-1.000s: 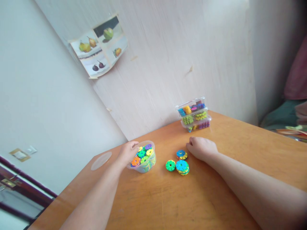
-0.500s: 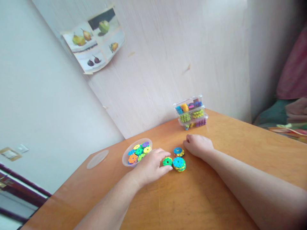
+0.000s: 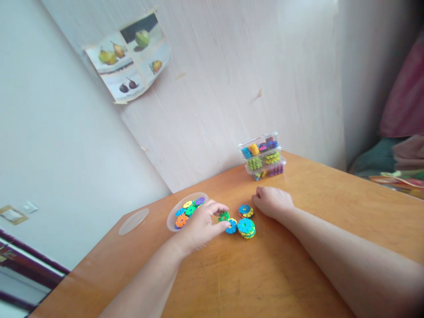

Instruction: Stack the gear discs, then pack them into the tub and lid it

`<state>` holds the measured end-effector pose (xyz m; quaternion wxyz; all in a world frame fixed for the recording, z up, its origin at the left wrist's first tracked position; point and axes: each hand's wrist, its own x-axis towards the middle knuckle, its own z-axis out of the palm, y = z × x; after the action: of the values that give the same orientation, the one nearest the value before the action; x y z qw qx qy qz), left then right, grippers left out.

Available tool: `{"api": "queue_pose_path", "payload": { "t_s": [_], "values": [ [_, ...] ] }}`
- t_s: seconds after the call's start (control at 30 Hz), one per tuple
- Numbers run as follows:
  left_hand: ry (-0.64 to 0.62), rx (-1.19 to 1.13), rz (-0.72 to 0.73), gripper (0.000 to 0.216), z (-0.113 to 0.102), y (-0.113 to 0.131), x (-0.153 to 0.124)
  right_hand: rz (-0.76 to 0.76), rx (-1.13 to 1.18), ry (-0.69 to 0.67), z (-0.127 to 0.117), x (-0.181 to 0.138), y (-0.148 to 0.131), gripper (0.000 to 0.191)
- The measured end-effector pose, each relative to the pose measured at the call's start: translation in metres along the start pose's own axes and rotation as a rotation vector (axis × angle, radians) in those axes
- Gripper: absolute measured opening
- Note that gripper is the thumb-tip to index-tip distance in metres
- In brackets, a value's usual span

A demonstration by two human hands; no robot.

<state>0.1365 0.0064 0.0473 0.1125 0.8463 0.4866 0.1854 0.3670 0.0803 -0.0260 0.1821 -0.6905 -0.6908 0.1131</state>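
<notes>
Since a second ago the left hand (image 3: 202, 225) has left the clear tub (image 3: 173, 221) of discs; its thumb and forefinger now pinch a green disc (image 3: 224, 216) just above the desk (image 3: 265, 274). Right of it lie a blue disc (image 3: 231, 226) and two small stacks (image 3: 246, 227). The right hand (image 3: 271, 202) rests loosely curled, holding nothing.

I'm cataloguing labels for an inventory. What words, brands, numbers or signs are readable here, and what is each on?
No text can be read.
The poster on the wall: fruit pictures only, no lettering shows.
The stacked clear boxes: no label seen.
The round tub, the green disc, the other toy discs: no print.
The wall plate: too small to tell.
</notes>
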Motion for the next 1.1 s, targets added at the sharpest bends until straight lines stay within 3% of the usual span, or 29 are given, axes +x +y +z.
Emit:
{"api": "queue_pose_path", "payload": {
  "t_s": [0.13,0.27,0.43,0.53,0.67,0.8,0.93,1.0,1.1],
  "values": [
    [0.078,-0.019,-0.08,0.034,-0.021,-0.014,0.005,0.003,0.005,0.006,0.001,0.0,0.001,0.036],
    [0.219,0.024,-0.178,0.037,-0.037,-0.046,0.015,0.006,0.004,0.001,0.001,0.001,0.001,0.036],
    [0.316,0.093,-0.286,0.04,-0.04,-0.087,0.028,0.003,-0.001,0.005,0.002,0.002,0.0,0.035],
    [0.334,0.104,-0.292,0.039,-0.037,-0.096,0.03,-0.002,-0.006,0.017,0.002,0.002,0.0,0.035],
    [0.356,0.107,-0.238,0.031,-0.031,-0.078,0.021,0.007,-0.004,0.004,0.001,0.002,0.0,0.037],
    [0.301,0.161,-0.011,0.025,-0.02,-0.035,0.006,0.016,-0.005,-0.002,0.0,0.001,0.0,0.037],
    [0.044,0.143,0.135,0.029,-0.004,0.0,-0.005,0.019,-0.005,-0.004,0.001,0.001,0.0,0.036],
    [-0.057,0.141,0.141,0.035,0.005,0.007,-0.006,0.021,-0.005,-0.001,0.001,0.001,0.0,0.036],
    [-0.112,0.158,0.094,0.036,0.016,0.008,-0.006,0.015,-0.004,0.007,0.002,0.002,0.0,0.036]
  ]
}}
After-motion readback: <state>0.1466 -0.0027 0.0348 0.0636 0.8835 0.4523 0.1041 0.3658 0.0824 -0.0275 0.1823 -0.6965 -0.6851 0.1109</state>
